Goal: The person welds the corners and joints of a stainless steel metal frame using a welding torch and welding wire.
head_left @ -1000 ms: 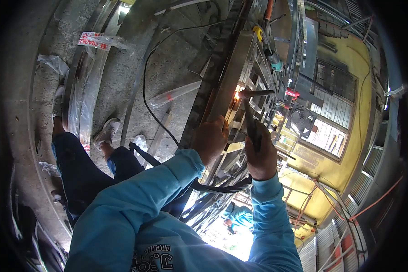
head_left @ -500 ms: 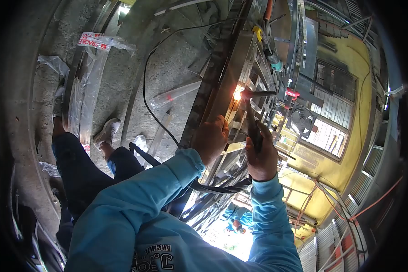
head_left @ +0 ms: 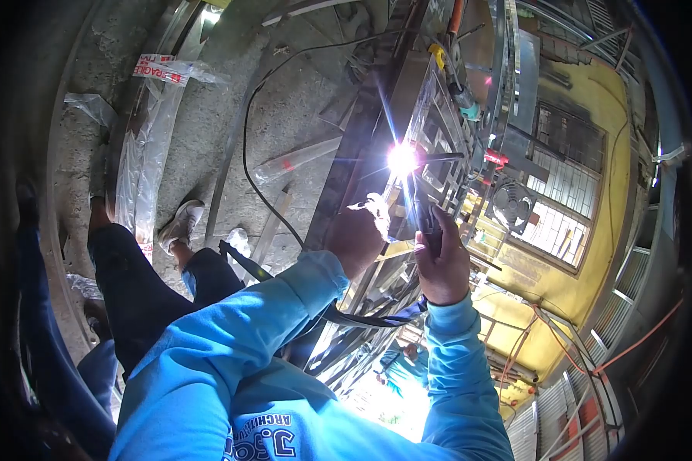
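Observation:
My right hand (head_left: 443,265) is wrapped round the dark handle of a welding torch (head_left: 424,211). At the torch's head a glaring white-violet arc (head_left: 402,159) burns on the metal, and its light hides the tip and the joint. My left hand (head_left: 359,234) is closed against the long metal bar (head_left: 370,146), just below the arc. Whether a thin rod is in its fingers cannot be made out in the glare. A thick dark cable (head_left: 373,319) runs beneath my wrists.
An angle grinder (head_left: 466,104) lies beyond the metal frame. Plastic-wrapped bars (head_left: 150,146) and a thin black cable (head_left: 246,146) lie on the concrete floor. A fan (head_left: 513,206) stands by the yellow wall (head_left: 592,253). A person's dark-trousered leg (head_left: 42,307) is at far left; another person (head_left: 405,369) is behind.
The small orange glow at the torch head has flared into a bright, starred arc. Both hands have stayed almost still. A person's leg has come into view at the far left.

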The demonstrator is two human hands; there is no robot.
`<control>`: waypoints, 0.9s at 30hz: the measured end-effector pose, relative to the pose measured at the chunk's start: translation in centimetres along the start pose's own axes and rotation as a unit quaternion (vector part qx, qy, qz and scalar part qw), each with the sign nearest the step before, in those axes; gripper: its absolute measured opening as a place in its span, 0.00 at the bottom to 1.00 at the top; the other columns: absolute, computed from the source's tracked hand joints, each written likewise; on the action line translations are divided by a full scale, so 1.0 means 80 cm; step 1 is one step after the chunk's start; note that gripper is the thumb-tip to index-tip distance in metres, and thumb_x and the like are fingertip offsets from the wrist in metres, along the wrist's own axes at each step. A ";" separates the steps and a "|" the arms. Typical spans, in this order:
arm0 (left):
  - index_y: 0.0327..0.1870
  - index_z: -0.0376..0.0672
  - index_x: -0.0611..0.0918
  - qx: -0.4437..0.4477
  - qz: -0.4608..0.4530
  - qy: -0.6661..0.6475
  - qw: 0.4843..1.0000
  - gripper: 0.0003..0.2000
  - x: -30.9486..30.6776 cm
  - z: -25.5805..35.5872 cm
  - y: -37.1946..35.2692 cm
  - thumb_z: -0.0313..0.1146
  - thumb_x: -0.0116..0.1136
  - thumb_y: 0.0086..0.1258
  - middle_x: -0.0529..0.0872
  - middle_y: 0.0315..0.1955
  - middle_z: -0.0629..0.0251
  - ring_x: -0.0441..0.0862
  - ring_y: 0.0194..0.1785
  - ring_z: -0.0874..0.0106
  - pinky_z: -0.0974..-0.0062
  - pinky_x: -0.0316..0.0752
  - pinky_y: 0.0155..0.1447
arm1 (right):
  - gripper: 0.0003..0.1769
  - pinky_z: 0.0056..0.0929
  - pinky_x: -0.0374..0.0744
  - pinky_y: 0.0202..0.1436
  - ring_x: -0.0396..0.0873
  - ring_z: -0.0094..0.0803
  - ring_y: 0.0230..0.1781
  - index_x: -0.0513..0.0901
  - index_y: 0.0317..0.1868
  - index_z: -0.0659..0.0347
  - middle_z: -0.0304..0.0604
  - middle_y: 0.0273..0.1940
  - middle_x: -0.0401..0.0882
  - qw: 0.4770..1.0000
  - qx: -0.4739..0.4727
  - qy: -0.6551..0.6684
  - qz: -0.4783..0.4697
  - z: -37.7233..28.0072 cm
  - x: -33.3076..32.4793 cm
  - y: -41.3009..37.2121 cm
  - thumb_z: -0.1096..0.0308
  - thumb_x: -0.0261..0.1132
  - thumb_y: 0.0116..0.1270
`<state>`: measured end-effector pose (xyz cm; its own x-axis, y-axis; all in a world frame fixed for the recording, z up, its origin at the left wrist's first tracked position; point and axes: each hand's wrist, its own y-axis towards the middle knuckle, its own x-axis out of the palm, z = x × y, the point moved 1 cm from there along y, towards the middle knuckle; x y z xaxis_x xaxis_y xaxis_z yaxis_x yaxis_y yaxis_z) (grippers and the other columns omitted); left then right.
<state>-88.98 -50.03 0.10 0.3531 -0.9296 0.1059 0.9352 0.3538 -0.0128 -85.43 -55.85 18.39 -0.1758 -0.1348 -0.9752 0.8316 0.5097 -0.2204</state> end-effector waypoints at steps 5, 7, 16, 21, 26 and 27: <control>0.40 0.39 0.81 -0.133 0.015 -0.078 0.988 0.09 -0.019 0.023 0.007 0.35 0.58 0.78 0.86 0.26 0.42 0.87 0.33 0.44 0.48 0.80 0.35 | 0.32 0.44 0.87 0.40 0.90 0.57 0.42 0.68 0.74 0.59 0.62 0.47 0.88 0.997 -0.048 0.041 0.045 0.025 0.011 -0.004 0.73 0.67 0.71; 0.41 0.39 0.81 -0.141 0.013 -0.077 0.987 0.09 -0.020 0.026 0.008 0.35 0.58 0.78 0.86 0.26 0.43 0.87 0.33 0.44 0.49 0.80 0.35 | 0.32 0.44 0.87 0.40 0.90 0.57 0.42 0.69 0.74 0.58 0.62 0.47 0.88 0.997 -0.037 0.046 0.046 0.025 0.011 -0.004 0.73 0.67 0.72; 0.37 0.35 0.85 0.096 0.016 0.077 0.992 0.05 -0.004 0.002 -0.002 0.27 0.61 0.68 0.82 0.34 0.55 0.85 0.33 0.58 0.62 0.81 0.37 | 0.32 0.44 0.89 0.47 0.91 0.52 0.45 0.71 0.74 0.56 0.59 0.49 0.88 1.000 0.017 -0.005 -0.002 0.003 0.002 -0.001 0.72 0.68 0.69; 0.37 0.36 0.84 0.076 0.029 0.027 0.996 0.05 0.011 -0.009 0.001 0.29 0.60 0.71 0.84 0.31 0.51 0.86 0.33 0.53 0.58 0.81 0.36 | 0.32 0.44 0.89 0.46 0.91 0.52 0.43 0.70 0.74 0.56 0.58 0.50 0.88 1.000 0.009 0.028 -0.003 0.006 0.003 -0.002 0.70 0.68 0.70; 0.42 0.37 0.81 -0.096 0.014 -0.066 0.993 0.08 -0.018 0.018 0.010 0.34 0.57 0.78 0.86 0.27 0.43 0.86 0.33 0.42 0.49 0.79 0.35 | 0.32 0.45 0.87 0.39 0.90 0.55 0.39 0.69 0.74 0.57 0.59 0.43 0.88 0.999 -0.023 0.011 0.030 0.004 0.003 -0.002 0.70 0.68 0.72; 0.42 0.37 0.81 -0.106 0.010 -0.063 0.992 0.08 -0.023 0.022 0.010 0.34 0.57 0.78 0.86 0.27 0.43 0.86 0.33 0.43 0.49 0.80 0.35 | 0.31 0.45 0.87 0.39 0.90 0.55 0.39 0.69 0.74 0.57 0.59 0.43 0.88 0.999 -0.032 0.017 0.039 0.008 0.005 -0.002 0.70 0.68 0.72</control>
<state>-88.92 -47.88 1.68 0.3782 -0.8977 0.2259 0.9172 0.3304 -0.2228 -85.29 -56.56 18.05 -0.1308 -0.0638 -0.9894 0.8080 0.5715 -0.1437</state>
